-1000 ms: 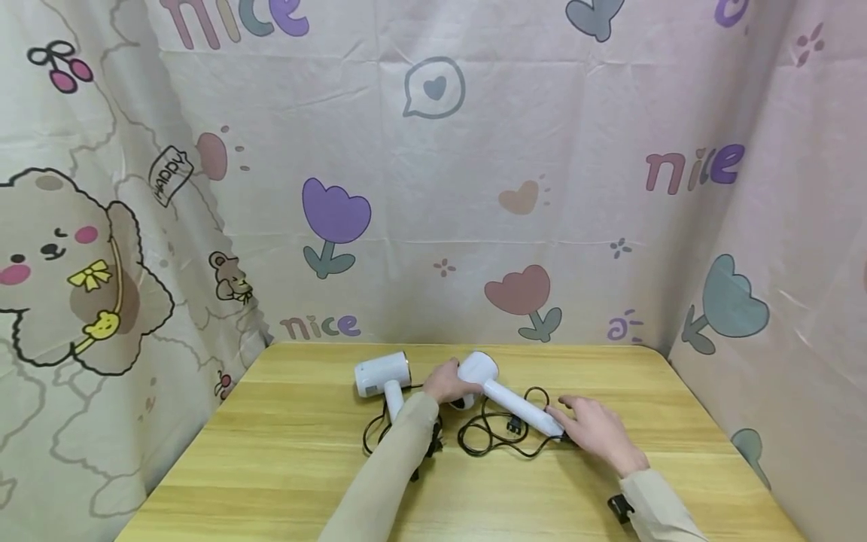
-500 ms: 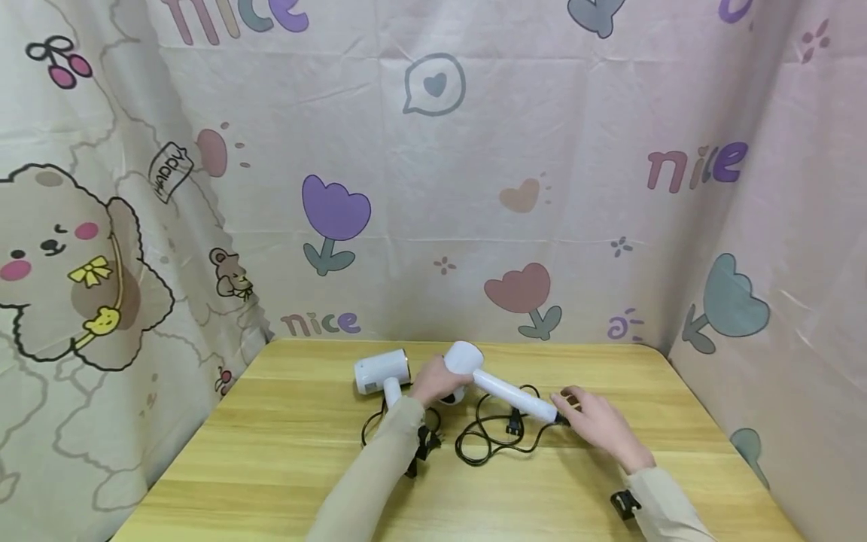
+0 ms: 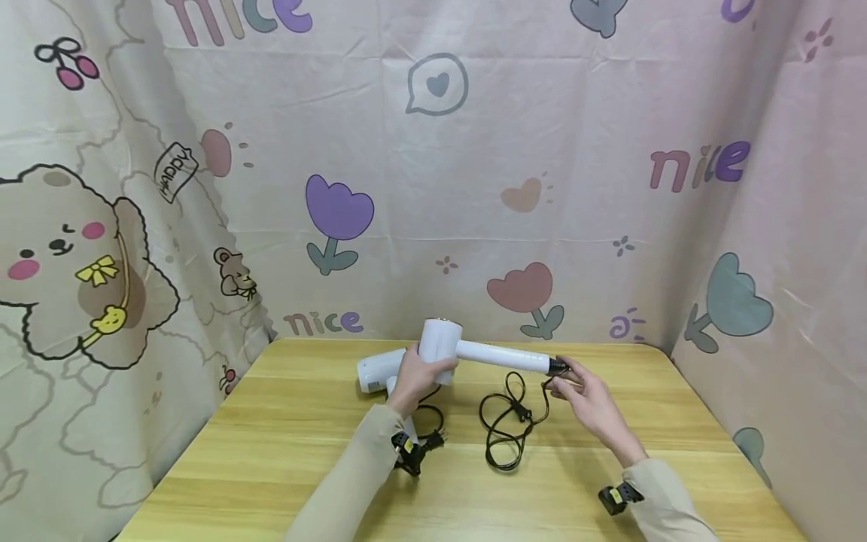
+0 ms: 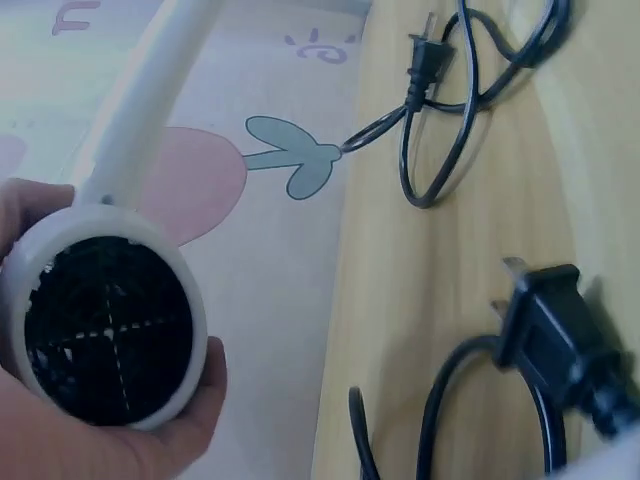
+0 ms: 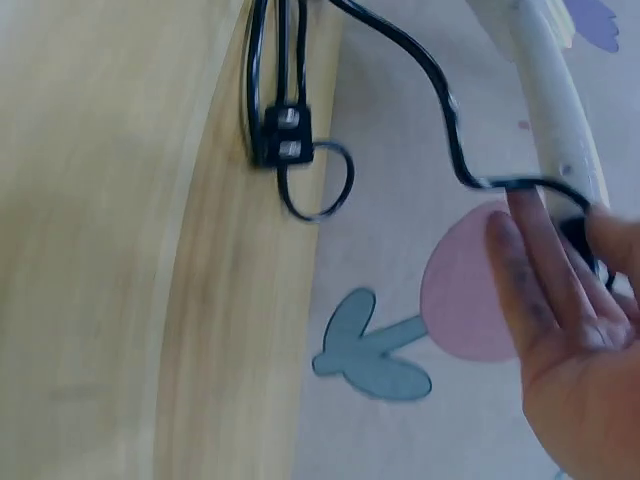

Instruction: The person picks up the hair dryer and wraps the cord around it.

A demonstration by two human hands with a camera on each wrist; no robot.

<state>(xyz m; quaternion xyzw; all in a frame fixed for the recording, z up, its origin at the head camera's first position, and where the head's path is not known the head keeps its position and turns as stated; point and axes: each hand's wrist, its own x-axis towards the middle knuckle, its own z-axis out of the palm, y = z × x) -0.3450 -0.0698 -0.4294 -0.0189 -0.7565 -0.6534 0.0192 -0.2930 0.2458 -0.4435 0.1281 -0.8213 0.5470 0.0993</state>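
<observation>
My left hand (image 3: 415,382) grips the barrel of a white hair dryer (image 3: 503,357), raised off the table. The handle points right, nearly level. In the left wrist view, the round dark grille (image 4: 110,330) at one end of the barrel shows, with fingers and thumb around the rim. My right hand (image 3: 596,403) is at the black end of the handle, pinching the black power cord (image 5: 440,90) between thumb and fingers. The rest of that cord hangs down in loops with its plug (image 4: 428,65). A second white hair dryer (image 3: 379,372) lies behind my left hand, partly hidden.
The second dryer's cord and black plug (image 3: 433,439) lie close to my left wrist. Small black devices (image 3: 619,497) are strapped to both wrists. A wooden table (image 3: 271,452) is bordered by a patterned curtain (image 3: 582,113) at the back and sides.
The held hair dryer has been lifted and moved left, its handle swinging up toward level. The right hand has risen with the handle's end and now pinches the cord, whose loops have shifted.
</observation>
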